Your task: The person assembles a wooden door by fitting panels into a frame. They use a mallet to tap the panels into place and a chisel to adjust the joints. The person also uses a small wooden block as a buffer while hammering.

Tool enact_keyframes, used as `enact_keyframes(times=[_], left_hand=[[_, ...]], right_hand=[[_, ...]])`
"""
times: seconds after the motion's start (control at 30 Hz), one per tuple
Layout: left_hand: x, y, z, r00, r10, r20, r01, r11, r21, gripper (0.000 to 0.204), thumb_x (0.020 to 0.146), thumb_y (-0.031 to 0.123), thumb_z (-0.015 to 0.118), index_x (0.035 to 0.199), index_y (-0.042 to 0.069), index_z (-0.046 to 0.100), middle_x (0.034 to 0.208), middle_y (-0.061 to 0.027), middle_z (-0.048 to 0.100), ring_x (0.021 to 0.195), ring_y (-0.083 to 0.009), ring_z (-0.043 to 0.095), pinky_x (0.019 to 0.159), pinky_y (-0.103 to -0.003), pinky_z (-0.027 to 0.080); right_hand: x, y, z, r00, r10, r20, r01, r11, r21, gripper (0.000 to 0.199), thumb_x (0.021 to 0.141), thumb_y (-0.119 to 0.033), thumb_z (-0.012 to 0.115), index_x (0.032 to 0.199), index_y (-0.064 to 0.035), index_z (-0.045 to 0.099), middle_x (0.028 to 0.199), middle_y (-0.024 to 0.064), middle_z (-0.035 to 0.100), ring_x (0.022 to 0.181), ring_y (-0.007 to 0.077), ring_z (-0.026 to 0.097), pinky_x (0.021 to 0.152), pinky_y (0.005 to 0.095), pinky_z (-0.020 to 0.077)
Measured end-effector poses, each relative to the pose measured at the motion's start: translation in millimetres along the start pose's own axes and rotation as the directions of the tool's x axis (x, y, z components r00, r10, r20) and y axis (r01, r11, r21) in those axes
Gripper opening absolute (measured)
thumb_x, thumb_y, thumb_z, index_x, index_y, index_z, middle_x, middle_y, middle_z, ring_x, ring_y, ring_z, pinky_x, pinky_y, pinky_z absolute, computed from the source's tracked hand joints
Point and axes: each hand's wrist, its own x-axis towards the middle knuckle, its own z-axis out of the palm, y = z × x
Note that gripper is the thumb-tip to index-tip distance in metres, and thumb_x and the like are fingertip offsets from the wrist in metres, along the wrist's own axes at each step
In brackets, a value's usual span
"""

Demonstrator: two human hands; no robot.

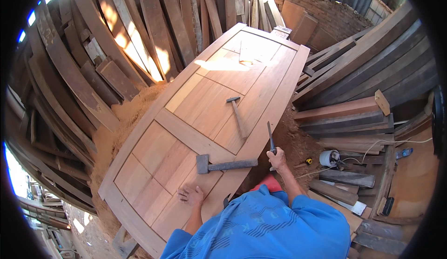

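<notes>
Your left hand (191, 195) lies flat and spread on the wooden door (153, 119), fingers splayed on the panel nearest you, close to the door's near end and holding nothing. Your right hand (277, 159) is closed in a fist round the handle of a chisel (271, 140) just off the door's right long edge, the dark blade pointing up and away from you; its tip seems to stand beside that edge rather than on it, though the fisheye bend makes this hard to be sure of.

Between your two hands, on the near panels, the heavy mallet (223, 164) lies on its side. Its long axis runs nearly across the door, the block head towards your left hand and the end of the handle towards the right edge, near your right wrist. The head is just beyond your left fingertips and apart from them, so the left hand is nearer the head and the right nearer the handle.

Farther up the door, on the middle panel, a claw hammer (237, 116) lies with its handle running back towards you and slightly right, well apart from both hands.

Stacked planks (349, 114) flank the door's right side, and sawdust (116, 133) banks along its left.
</notes>
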Motion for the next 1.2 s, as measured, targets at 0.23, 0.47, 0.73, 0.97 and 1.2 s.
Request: enact_keyframes(times=[0.23, 0.47, 0.73, 0.97, 1.2], left_hand=[[5.0, 75.9, -15.4, 0.995, -0.076, -0.069, 0.055, 0.963, -0.264, 0.090, 0.092, 0.051, 0.060, 0.158, 0.002, 0.025, 0.163, -0.0350, 0.021, 0.152, -0.0532, 0.017, 0.122, -0.062, 0.018], [-35.6, 243.3, 34.3, 0.955, -0.293, 0.043, 0.295, 0.935, -0.195, 0.096, 0.090, 0.056, 0.059, 0.155, -0.007, 0.026, 0.168, -0.0292, 0.004, 0.150, -0.0616, 0.009, 0.119, -0.068, 0.019], [-39.1, 274.9, 50.0, 0.968, -0.249, 0.034, 0.251, 0.960, -0.124, 0.090, 0.089, 0.033, 0.065, 0.155, -0.009, 0.022, 0.169, -0.0277, -0.001, 0.152, -0.0577, -0.001, 0.120, -0.069, 0.018], [-15.0, 260.1, 56.2, 0.984, -0.160, 0.081, 0.149, 0.980, 0.131, 0.086, 0.091, 0.031, 0.060, 0.149, -0.019, 0.020, 0.167, -0.0315, 0.009, 0.159, -0.0380, 0.000, 0.121, -0.071, -0.001], [3.2, 276.4, 59.7, 0.946, -0.307, -0.107, 0.296, 0.949, -0.107, 0.084, 0.095, 0.041, 0.057, 0.152, -0.011, 0.024, 0.167, -0.0342, 0.004, 0.158, -0.0450, 0.003, 0.121, -0.069, 0.005]], right_hand=[[62.3, -8.3, -52.5, 0.996, 0.087, 0.034, -0.093, 0.956, 0.278, 0.020, 0.089, -0.017, 0.071, 0.083, -0.0050, 0.057, 0.067, 0.0010, 0.057, 0.055, 0.0118, 0.059, 0.049, 0.0301, 0.0473], [145.0, -5.9, -155.1, 0.997, 0.076, -0.010, -0.070, 0.956, 0.284, 0.018, 0.091, -0.018, 0.071, 0.085, -0.0074, 0.057, 0.070, -0.0017, 0.055, 0.057, 0.0100, 0.057, 0.050, 0.0288, 0.0457], [194.0, 27.1, -236.9, 0.990, 0.136, -0.038, -0.132, 0.987, 0.087, 0.020, 0.089, -0.020, 0.069, 0.086, -0.0048, 0.056, 0.066, 0.0017, 0.057, 0.056, 0.0128, 0.057, 0.049, 0.0314, 0.0449], [217.7, 28.8, -210.9, 0.968, 0.249, -0.009, -0.244, 0.953, 0.179, 0.018, 0.088, -0.020, 0.069, 0.086, -0.0048, 0.060, 0.067, 0.0043, 0.060, 0.056, 0.0137, 0.059, 0.049, 0.0327, 0.0484], [272.8, 9.6, -197.7, 1.000, -0.007, -0.017, 0.004, 0.988, -0.152, 0.025, 0.083, -0.022, 0.072, 0.090, -0.0002, 0.061, 0.067, 0.0069, 0.062, 0.062, 0.0183, 0.062, 0.061, 0.0361, 0.0522]])
